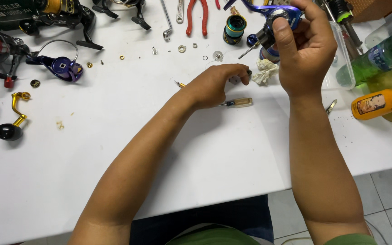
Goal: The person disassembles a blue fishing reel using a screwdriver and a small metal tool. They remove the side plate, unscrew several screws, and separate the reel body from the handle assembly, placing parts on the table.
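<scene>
While raised, the purple reel body [275, 20] sits within the right hand [305, 54]'s grip.

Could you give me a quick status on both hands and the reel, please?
Right hand grips purple reel body, raised. Left hand on table, closed over small part. Screwdriver beside it.

Reel body [283, 18] in my right hand [306, 50] — glossy purple metal; tabletop [114, 149] matt white, smooth; rag [265, 71] crumpled cloth; pliers [197, 17] — red plastic grips.

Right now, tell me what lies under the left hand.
A screwdriver with a clear yellowish handle pokes out beneath the left hand on the white table. Its shaft is mostly covered; whatever the curled fingers pinch is hidden.
</scene>
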